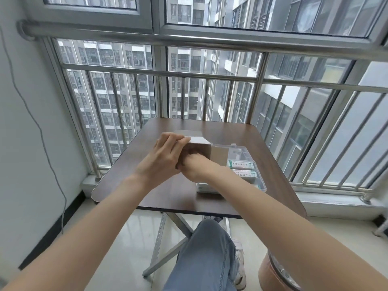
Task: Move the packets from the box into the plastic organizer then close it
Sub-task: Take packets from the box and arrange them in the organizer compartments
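My right hand (194, 168) reaches into open side of box (206, 151); fingers hidden inside, grip impossible to tell. My left hand (165, 154) holds box flap, fingers curled on edge. Box stands on brown table (134, 164). Just right, touching box: clear plastic organizer (247, 166), lid open, two packets (241, 164) inside.

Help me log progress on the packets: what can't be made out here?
- Head view: inside of the box, hidden by the right hand reaching in.
- Right fingers and any packet held, hidden by box walls.
- Organizer near compartments, covered by the right forearm.
- Packet print, too small.
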The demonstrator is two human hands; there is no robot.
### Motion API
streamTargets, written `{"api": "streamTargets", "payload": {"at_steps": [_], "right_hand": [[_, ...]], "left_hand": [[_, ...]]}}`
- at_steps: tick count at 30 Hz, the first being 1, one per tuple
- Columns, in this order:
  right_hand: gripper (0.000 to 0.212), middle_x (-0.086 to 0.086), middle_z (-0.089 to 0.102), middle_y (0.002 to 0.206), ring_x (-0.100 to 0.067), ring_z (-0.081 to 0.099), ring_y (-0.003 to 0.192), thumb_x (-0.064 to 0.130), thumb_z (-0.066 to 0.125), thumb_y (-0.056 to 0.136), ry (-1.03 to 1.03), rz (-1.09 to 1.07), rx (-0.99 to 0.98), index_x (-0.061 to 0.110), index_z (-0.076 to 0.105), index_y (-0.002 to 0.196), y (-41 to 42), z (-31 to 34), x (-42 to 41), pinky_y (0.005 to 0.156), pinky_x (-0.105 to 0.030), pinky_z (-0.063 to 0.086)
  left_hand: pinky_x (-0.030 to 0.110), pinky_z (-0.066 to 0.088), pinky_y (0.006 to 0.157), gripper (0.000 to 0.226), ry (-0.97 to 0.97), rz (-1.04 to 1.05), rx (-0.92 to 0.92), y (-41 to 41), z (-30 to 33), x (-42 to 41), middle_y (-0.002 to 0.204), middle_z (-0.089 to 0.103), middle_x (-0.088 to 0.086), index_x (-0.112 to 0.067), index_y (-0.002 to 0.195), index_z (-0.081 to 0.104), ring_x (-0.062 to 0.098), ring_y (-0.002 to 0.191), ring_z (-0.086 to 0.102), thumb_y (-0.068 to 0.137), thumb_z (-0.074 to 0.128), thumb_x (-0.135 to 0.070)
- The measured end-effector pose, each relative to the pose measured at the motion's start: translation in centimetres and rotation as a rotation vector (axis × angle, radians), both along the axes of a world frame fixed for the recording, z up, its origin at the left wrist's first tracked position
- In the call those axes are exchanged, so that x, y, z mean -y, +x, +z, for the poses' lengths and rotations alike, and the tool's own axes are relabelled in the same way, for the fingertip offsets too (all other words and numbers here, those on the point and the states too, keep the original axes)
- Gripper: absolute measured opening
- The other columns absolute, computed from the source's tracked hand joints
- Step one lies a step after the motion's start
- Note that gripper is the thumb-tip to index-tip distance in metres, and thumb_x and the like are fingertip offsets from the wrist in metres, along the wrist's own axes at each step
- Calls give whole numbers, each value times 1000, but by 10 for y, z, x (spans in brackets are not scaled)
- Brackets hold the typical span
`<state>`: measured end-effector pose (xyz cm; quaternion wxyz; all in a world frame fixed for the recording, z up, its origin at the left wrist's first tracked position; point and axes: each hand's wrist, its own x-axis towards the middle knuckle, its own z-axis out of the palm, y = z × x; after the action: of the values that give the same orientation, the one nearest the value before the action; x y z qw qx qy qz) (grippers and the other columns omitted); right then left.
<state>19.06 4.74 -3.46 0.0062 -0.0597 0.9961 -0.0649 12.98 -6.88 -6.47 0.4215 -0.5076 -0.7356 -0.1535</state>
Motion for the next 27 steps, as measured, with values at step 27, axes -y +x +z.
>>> {"api": "streamTargets", "payload": {"at_steps": [27], "right_hand": [[41,-21,41,138,-33,39,126,4,33,96,116,14,101,-2,36,137,-18,-4,-5,107,-32,30]], "left_hand": [[39,43,90,68,7,-15,-26,-4,-5,-6,107,52,13,0,118,50,30,98,43,59,82,-12]]}}
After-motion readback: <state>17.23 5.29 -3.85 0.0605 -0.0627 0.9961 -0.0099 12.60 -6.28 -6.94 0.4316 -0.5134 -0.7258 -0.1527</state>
